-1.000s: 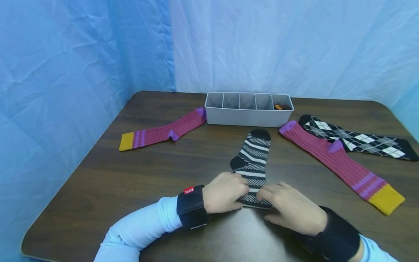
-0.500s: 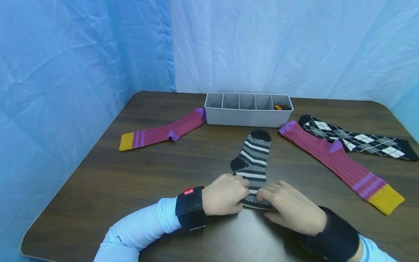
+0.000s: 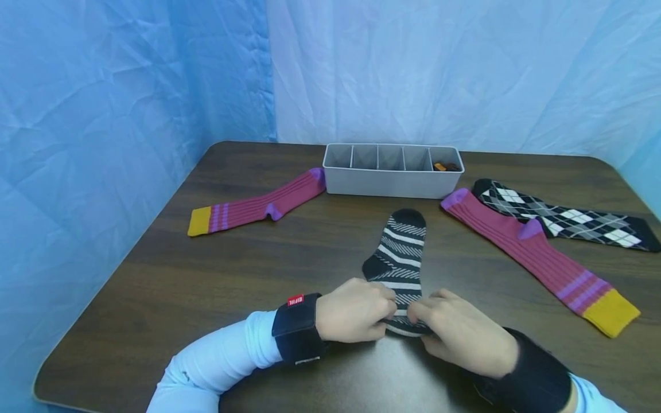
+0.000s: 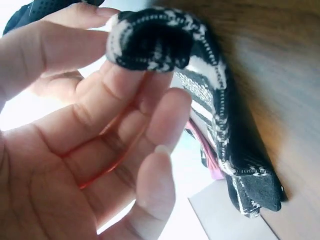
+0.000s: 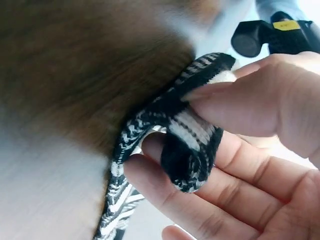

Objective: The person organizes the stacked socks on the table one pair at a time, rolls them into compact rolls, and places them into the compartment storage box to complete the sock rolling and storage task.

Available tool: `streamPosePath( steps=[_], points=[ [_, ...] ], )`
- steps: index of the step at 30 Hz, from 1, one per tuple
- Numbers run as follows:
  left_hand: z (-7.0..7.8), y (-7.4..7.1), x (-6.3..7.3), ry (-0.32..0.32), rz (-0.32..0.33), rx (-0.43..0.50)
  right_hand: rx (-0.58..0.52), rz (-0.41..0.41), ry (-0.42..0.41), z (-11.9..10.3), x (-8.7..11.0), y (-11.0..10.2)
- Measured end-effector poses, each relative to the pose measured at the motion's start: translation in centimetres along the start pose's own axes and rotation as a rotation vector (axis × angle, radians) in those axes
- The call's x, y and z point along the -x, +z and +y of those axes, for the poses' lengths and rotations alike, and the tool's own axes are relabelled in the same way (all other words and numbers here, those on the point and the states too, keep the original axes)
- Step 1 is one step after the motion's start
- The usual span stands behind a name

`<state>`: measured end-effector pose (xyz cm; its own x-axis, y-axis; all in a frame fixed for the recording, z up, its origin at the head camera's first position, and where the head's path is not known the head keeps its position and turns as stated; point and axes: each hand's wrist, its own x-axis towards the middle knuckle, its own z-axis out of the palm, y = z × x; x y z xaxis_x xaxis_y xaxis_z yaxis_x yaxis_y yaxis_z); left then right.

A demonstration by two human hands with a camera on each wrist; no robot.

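Pinching the cuff of the striped sock, both hands: left hand at its 7 o'clock, right hand at 5. Thumbs and fingers narrow on knit; wrist views show the cuff edge curled between them. Probably gripped at two corners so the roll comes out even. Sock lies mid-table, toe at 12, heel toward 9, cuff facing the person, likely for easy access.

Farther: one pink sock at 3, overlapping the argyle sock behind. Second pink sock at 10, far end against the tray. Tray at 12, probably set back to free working room; orange-brown item in its 3 o'clock compartment.

Labels: red tag on left wrist strap, white letters, can't read reliably. No other legible text.
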<state>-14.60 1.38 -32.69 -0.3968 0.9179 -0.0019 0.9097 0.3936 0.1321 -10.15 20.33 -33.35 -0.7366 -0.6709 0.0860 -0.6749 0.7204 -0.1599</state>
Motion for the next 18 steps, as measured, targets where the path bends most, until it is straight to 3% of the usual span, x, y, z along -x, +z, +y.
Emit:
streamPosePath(
  steps=[8,13,18],
  points=[
    [-0.43,-0.38,-0.02,-0.057,-0.122,0.15,0.008,-0.018,-0.024,-0.07,0.11,-0.07],
    [-0.43,-0.49,-0.04,-0.092,-0.095,0.16,0.043,0.043,-0.033,-0.09,0.14,0.17],
    [-0.25,-0.09,-0.03,-0.1,-0.031,0.069,0.092,0.131,-0.038,-0.02,0.05,0.52]
  ],
)
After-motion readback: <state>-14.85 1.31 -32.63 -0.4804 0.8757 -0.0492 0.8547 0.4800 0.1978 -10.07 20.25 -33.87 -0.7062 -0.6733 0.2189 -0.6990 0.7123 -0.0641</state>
